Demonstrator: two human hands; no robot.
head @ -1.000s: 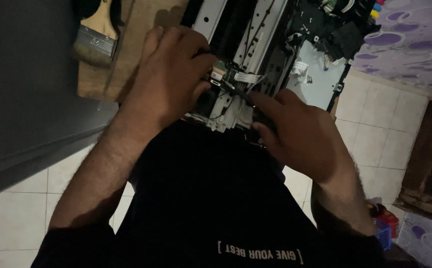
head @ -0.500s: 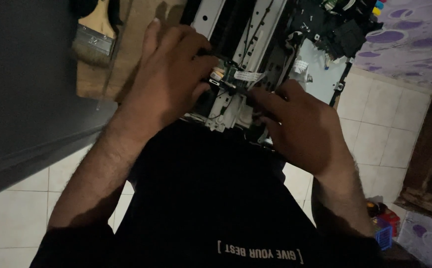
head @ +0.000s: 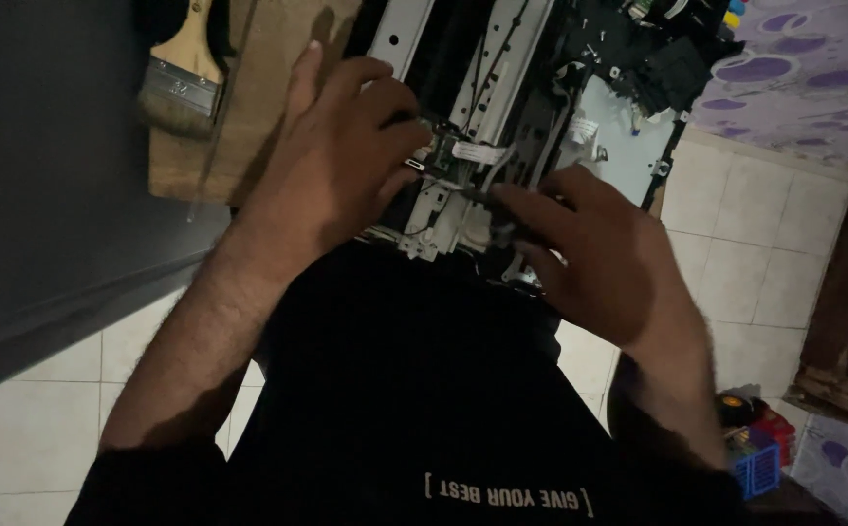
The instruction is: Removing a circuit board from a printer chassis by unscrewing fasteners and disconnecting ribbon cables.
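While gripping its near edge, both hands (head: pixel 463 195) on printer frame (head: pixel 473 88), paintbrush (head: pixel 179 83) well apart.

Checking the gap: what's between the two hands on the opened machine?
Head view: between left hand and right hand lie a small white ribbon strip and the machine's metal frame.

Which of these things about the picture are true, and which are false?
1. Both hands are on the opened machine. True.
2. The paintbrush is in the left hand. False: it lies apart on the wooden board.
3. The right hand holds a thin dark tool. True, it seems.
4. The floor is green carpet. False: it is pale tiles.
5. The person wears a black shirt. True.
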